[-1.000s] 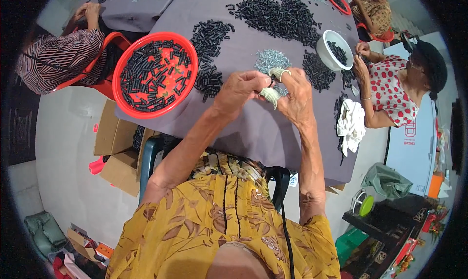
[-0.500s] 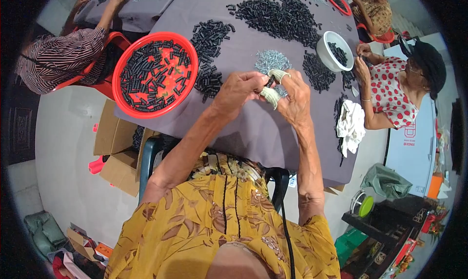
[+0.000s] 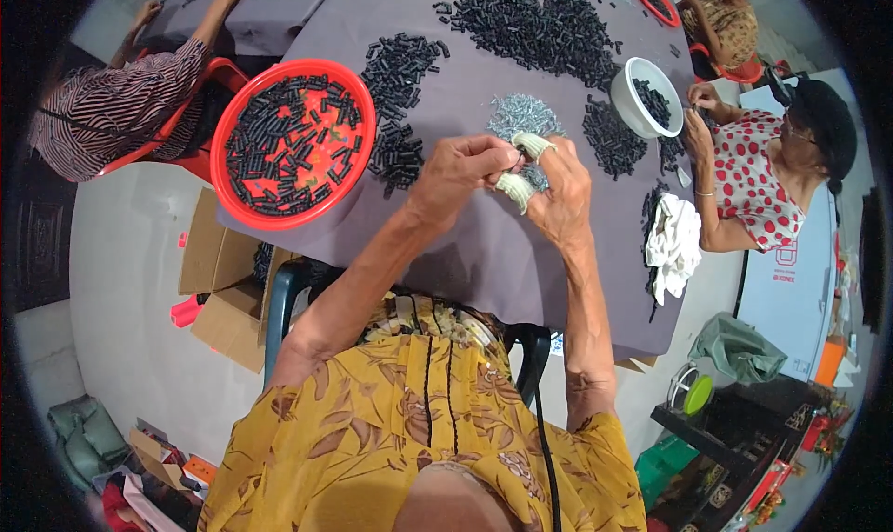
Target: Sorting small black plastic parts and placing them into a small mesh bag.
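My left hand and my right hand meet over the table, fingertips close together. The left thumb and forefinger are pinched; what sits between them is too small to make out. Cream knitted finger covers wrap the right thumb and forefinger. A small dark piece shows between those two covered fingers, partly hidden. Just beyond lies a heap of silver screws. Short black ribbed plastic tubes are piled to the left of it, with a larger black pile farther back.
A red basin of black tubes stands at the table's left edge. On the right are a white bowl and a crumpled white cloth. A person in a dotted top works at the right; another in stripes sits left.
My hands stay together in nearly the same place. The black piece between the fingertips shows less than before. The view has shifted slightly.
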`<action>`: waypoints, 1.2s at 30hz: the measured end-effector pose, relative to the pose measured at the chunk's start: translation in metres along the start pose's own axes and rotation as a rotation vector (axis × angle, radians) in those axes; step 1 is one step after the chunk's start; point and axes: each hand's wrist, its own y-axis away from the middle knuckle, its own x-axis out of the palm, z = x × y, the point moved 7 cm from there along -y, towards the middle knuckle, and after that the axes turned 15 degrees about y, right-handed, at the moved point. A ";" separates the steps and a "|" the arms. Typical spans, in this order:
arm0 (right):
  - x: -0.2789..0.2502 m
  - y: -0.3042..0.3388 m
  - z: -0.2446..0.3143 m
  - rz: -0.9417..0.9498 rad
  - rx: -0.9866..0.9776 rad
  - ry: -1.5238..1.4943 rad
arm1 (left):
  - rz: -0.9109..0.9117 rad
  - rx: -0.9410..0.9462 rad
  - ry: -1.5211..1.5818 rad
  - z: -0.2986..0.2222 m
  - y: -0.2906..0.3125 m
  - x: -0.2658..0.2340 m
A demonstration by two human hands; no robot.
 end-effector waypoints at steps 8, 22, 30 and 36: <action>0.011 -0.002 -0.032 0.279 0.374 -0.407 | -0.027 0.005 0.037 -0.001 -0.003 -0.003; 0.017 -0.001 -0.029 0.252 0.462 -0.598 | 0.047 -0.088 0.135 0.002 0.002 0.002; 0.014 0.000 -0.027 0.190 0.377 -0.536 | 0.091 -0.075 0.202 0.003 0.001 0.004; 0.016 0.002 -0.022 0.180 0.412 -0.581 | 0.147 -0.166 0.435 0.012 0.001 0.004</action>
